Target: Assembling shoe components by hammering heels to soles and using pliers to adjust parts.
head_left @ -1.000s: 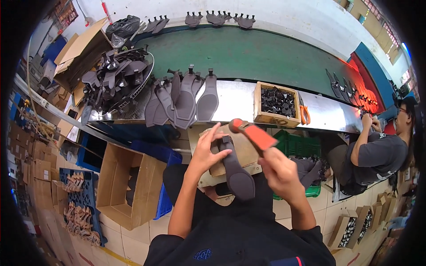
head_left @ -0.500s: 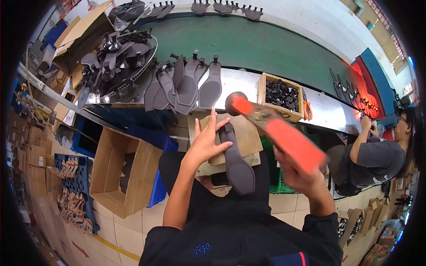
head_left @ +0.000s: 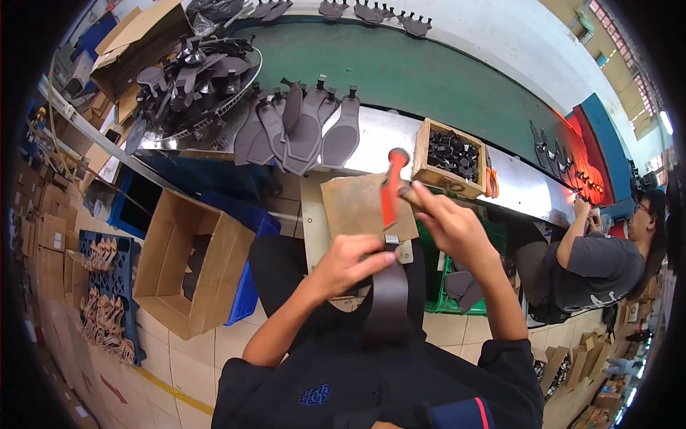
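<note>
My left hand (head_left: 346,266) is closed around the heel end of a dark brown shoe sole (head_left: 389,289), whose front part hangs down toward my lap. A small black heel piece (head_left: 391,242) shows by my thumb, at the near edge of a worn tan board (head_left: 354,204). In my right hand (head_left: 457,225) is a hammer with an orange-red head (head_left: 389,193), gripped by its handle. The head is just above the board, a little beyond the heel end; I cannot tell whether it touches anything.
Ahead, a metal-edged bench holds several soles (head_left: 304,136), a wooden box of small black parts (head_left: 454,161) and a wire basket (head_left: 214,107) heaped with soles. A cardboard box (head_left: 150,282) stands left, a green crate (head_left: 439,304) right. A co-worker (head_left: 604,250) sits at the far right.
The hammer has come down from near the camera toward the board. My left hand has gone from spread fingers to a grip, and the sole has been turned and drawn nearer me.
</note>
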Demonstrator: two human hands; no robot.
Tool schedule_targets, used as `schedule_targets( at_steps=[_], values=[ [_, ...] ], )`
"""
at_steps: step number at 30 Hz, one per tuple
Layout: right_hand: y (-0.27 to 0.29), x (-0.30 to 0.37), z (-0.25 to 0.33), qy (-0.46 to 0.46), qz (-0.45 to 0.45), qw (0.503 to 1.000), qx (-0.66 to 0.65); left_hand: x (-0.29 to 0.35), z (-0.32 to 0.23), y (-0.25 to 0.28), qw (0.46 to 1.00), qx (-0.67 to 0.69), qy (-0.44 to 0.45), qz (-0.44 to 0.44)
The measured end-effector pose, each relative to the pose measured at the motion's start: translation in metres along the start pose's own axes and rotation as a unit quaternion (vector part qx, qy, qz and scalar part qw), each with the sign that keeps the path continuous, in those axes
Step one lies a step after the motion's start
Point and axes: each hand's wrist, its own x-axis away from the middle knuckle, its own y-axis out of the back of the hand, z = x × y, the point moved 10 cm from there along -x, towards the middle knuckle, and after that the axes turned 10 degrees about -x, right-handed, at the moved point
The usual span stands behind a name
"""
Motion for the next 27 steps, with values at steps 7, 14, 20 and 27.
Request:
schedule_targets(
  at_steps=[7, 14, 20, 27],
  values=[
    [-0.073, 0.023, -0.013, 0.023, 0.152, 0.98, 0.123, 0.04, -0.062, -0.005, 0.976, 0.158, 0.138, 0.067],
    [-0.077, 0.045, 0.059, -0.199, 0.057, 0.647, -0.733, 0.052, -0.06, -0.046, 0.91, 0.326, 0.218, 0.134],
    [-0.07, 0.065, 0.066, -0.251, -0.018, 0.617, -0.745, 0.057, -0.072, -0.07, 0.829, 0.419, 0.301, 0.215],
    [-0.064, 0.058, 0.067, -0.193, -0.03, 0.572, -0.796, 0.057, -0.073, -0.086, 0.813, 0.441, 0.302, 0.23]
  ],
)
